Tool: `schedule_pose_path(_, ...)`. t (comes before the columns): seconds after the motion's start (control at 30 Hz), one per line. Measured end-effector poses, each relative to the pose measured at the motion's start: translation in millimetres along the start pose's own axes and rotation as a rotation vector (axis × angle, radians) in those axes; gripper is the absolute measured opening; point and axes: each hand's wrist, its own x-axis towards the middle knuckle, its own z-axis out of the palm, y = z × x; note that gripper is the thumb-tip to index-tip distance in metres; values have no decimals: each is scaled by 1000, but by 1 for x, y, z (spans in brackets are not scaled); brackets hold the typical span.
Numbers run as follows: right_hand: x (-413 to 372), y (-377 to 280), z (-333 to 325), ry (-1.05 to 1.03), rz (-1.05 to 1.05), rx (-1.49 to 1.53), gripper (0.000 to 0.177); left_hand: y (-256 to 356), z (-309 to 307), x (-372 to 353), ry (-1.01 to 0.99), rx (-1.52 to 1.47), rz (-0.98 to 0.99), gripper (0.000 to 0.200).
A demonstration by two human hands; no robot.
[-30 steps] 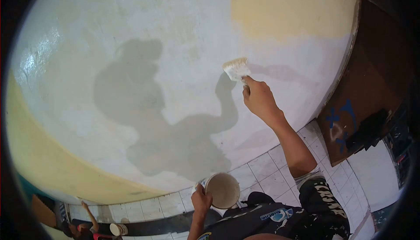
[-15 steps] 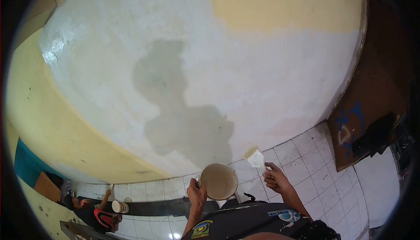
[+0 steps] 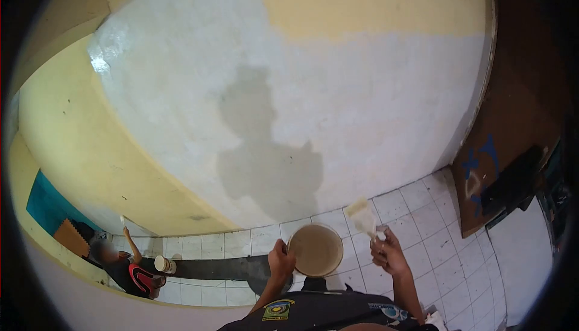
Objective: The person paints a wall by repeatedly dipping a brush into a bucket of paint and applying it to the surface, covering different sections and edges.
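My left hand (image 3: 281, 262) grips the rim of a round paint bucket (image 3: 315, 250) in front of my body, thumb at the edge. The inside of the bucket looks greyish-beige. My right hand (image 3: 389, 252) is closed round the handle of a wide paintbrush (image 3: 362, 216), its pale bristles pointing up and left, to the right of the bucket. Beyond both hands stands a wall (image 3: 374, 101), mostly coated whitish, with a yellow area (image 3: 374, 2) at the upper right. The brush is apart from the bucket and overlaps the floor tiles in this view.
White floor tiles (image 3: 416, 222) run along the wall's foot. A brown panel (image 3: 512, 89) stands on the right. At lower left a co-worker (image 3: 129, 270) raises a brush (image 3: 123, 220) to the yellow side wall (image 3: 78, 132), beside a small bucket (image 3: 164, 264) on a dark strip (image 3: 211, 269).
My view has shifted, and the bucket and both hands now sit farther right in it. The paintbrush looks blurred. The co-worker's arm and brush have risen along the side wall.
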Motion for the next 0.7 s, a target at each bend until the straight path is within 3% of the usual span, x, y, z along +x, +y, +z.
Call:
schedule_pose_path(0.03,-12,-1,-2,3,8,-5,32,2,1,-12,-30,-4,4,24)
schedule_pose_path(0.23,-76,-2,-16,50,80,-65,27,24,15,-45,-158,-46,37,22)
schedule_pose_path(0.3,-91,2,-24,103,83,-73,26,35,16,-54,-282,5,43,21)
schedule_pose_path(0.57,-107,-8,-27,222,50,-234,27,57,23,-75,-281,-13,114,21)
schedule_pose_path(0.7,-112,-12,-33,171,64,-206,32,63,25,-77,-260,-23,139,21)
